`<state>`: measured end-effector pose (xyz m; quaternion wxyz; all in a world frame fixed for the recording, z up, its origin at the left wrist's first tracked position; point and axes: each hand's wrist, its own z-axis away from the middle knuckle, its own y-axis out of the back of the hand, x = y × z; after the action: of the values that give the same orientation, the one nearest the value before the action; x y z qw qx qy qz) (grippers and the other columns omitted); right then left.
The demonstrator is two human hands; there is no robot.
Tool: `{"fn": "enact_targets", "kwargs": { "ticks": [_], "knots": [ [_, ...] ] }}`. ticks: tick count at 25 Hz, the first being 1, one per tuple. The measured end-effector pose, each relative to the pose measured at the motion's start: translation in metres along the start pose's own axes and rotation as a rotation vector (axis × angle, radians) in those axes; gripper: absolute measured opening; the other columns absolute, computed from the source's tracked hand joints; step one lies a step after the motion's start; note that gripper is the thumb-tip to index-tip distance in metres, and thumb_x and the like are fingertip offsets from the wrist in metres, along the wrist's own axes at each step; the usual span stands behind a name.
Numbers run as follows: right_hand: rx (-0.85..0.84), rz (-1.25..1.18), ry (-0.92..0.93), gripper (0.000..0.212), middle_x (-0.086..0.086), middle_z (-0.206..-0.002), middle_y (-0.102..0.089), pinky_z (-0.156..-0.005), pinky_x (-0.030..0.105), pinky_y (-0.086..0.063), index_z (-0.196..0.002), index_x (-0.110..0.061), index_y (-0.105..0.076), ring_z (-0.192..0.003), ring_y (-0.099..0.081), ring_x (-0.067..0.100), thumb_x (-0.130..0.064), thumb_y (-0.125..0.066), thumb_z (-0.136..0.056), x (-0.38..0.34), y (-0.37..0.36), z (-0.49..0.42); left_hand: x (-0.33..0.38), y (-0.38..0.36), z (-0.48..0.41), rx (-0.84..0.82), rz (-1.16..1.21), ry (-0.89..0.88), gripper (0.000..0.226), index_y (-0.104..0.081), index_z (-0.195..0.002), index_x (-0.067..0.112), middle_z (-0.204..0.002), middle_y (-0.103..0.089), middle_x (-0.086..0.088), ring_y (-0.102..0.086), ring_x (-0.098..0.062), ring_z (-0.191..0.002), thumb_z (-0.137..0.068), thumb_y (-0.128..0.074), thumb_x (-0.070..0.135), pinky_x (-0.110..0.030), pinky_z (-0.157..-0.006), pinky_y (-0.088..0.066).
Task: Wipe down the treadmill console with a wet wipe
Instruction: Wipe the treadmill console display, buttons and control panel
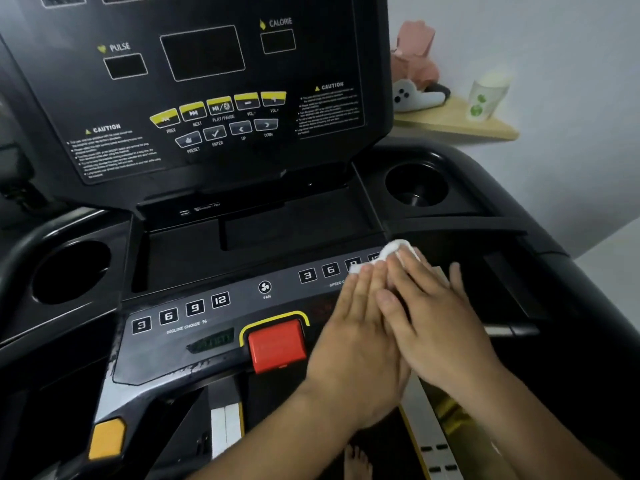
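Observation:
The black treadmill console [214, 306] fills the view, with an upright display panel [207, 98] and a lower button strip. A white wet wipe [394, 250] lies bunched on the strip's right end, over the speed buttons [320, 271]. My left hand [356, 341] lies flat with its fingertips on the wipe's near edge. My right hand [436, 317] lies flat beside it, partly overlapping it, and its fingers press on the wipe. Most of the wipe is hidden under my fingers.
A red stop button [277, 344] sits just left of my hands. Round cup holders [415, 185] [71, 271] flank the console. A wooden shelf [460, 124] at the back right holds a paper cup [486, 95] and toys. A bare foot [358, 462] stands below.

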<state>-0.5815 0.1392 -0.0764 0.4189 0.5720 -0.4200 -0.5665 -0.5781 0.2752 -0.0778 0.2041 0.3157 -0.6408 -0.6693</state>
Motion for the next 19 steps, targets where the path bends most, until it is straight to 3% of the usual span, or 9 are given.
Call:
{"fn": "enact_targets", "kwargs": {
  "ticks": [4,10,14,19],
  "knots": [
    [0.004,0.037,0.108,0.073,-0.006,-0.164,-0.002,-0.119,0.049,0.009,-0.155,-0.023,-0.013,-0.148,0.012,0.009,-0.059,0.003,-0.093,-0.029,-0.005,-0.020,-0.027,-0.003,0.016,-0.005,-0.032,0.068,0.069,0.005,-0.153,-0.003,-0.159,0.010,-0.031,0.008,-0.045,-0.148,-0.102,-0.012,0.040,-0.055,-0.120,-0.011],
    [0.060,0.091,0.161,0.068,0.001,-0.156,-0.034,-0.115,0.060,-0.014,-0.144,-0.014,-0.046,-0.147,-0.023,0.015,-0.056,-0.015,-0.099,-0.018,-0.025,0.044,-0.021,-0.015,0.058,0.037,0.052,-0.021,0.068,-0.047,-0.141,-0.004,-0.150,-0.038,-0.028,-0.034,-0.043,-0.140,-0.095,-0.036,0.046,-0.050,-0.109,-0.025],
    [0.092,0.146,0.056,0.067,0.005,-0.154,-0.035,-0.113,0.061,-0.013,-0.143,-0.010,-0.043,-0.147,-0.024,0.019,-0.051,-0.010,-0.103,-0.005,-0.016,0.026,-0.024,-0.010,0.028,0.086,0.086,0.004,0.064,-0.041,-0.146,0.004,-0.154,-0.036,-0.017,-0.029,-0.030,-0.146,-0.101,-0.028,0.046,-0.051,-0.115,-0.016],
    [0.100,0.185,0.200,0.067,0.007,-0.154,-0.036,-0.115,0.060,-0.010,-0.144,-0.010,-0.041,-0.147,-0.020,0.020,-0.051,-0.007,-0.103,-0.055,-0.026,-0.012,-0.080,-0.008,0.057,0.069,0.138,0.227,0.065,-0.045,-0.145,0.010,-0.153,-0.040,-0.009,-0.033,-0.019,-0.145,-0.099,-0.030,0.053,-0.054,-0.117,-0.013]
  ]
}}
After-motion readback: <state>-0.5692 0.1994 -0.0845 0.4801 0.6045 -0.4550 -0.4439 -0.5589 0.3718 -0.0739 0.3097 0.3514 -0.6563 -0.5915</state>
